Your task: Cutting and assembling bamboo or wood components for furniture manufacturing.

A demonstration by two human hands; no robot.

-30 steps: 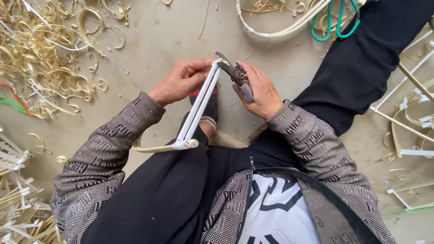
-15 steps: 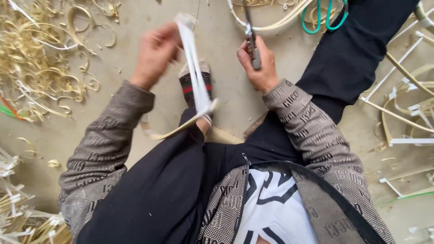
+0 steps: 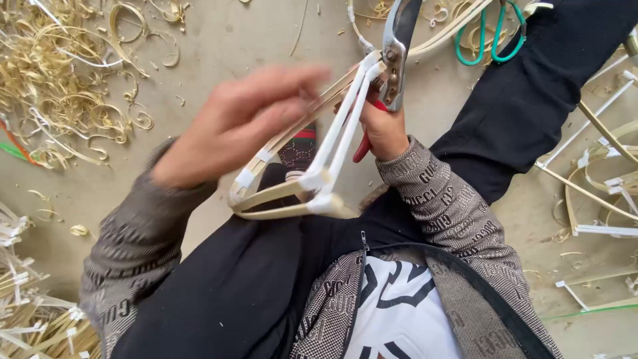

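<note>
Concrete floor (image 3: pixel 246 40), shavings (image 3: pixel 60 86), left hand (image 3: pixel 246 123) gripping bamboo frame (image 3: pixel 312 179), right hand (image 3: pixel 382 129) clutching shears (image 3: pixel 397 46)

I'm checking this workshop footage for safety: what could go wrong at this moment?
1. The metal pruning shears with red handles bite at the tip of the taped bamboo-strip frame, close to the blurred left hand; a slip could nick a finger.
2. The right hand works the shears above the lap, so a cut end might fly upward.
</note>
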